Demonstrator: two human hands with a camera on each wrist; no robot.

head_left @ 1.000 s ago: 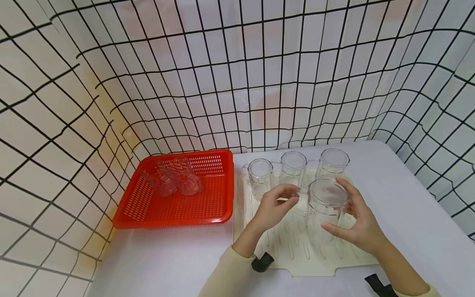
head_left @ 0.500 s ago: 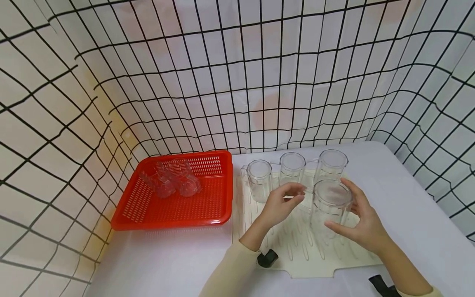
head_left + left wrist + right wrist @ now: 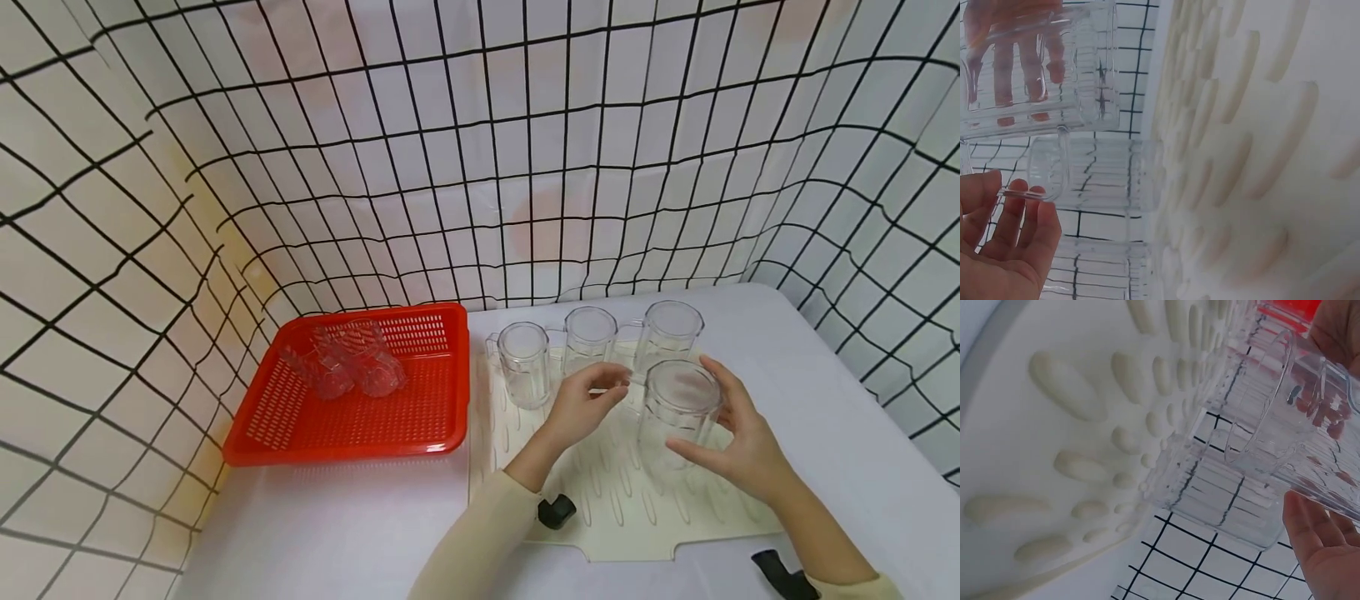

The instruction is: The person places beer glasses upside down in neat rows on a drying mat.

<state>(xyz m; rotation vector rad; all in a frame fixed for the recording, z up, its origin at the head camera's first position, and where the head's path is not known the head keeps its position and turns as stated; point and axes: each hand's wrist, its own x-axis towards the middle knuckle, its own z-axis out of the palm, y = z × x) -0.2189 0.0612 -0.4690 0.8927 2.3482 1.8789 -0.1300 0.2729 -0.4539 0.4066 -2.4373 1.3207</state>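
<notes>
A clear glass mug [image 3: 678,417] is held upside down over the ribbed cream drying mat [image 3: 600,512], its rim facing the mat in the right wrist view. My left hand [image 3: 581,410] pinches the mug's handle [image 3: 1065,165] between thumb and fingertips. Around the far side of the body, my right hand [image 3: 753,458] grips with its fingers, thumb on the near side; those fingers show through the glass in the left wrist view. Behind, a row of three more glass mugs stands on the mat: a left mug [image 3: 525,371], a middle mug [image 3: 590,337] and a right mug [image 3: 672,329].
A red plastic basket [image 3: 341,454] sits on the white table [image 3: 322,525] left of the mat, with clear glassware [image 3: 360,367] lying in its back left part. A black wire grid [image 3: 487,175] encloses the table at the back and both sides.
Both hands have shifted slightly to the right along with the mug, keeping their hold on handle and body. The row of mugs and the basket stay where they were.
</notes>
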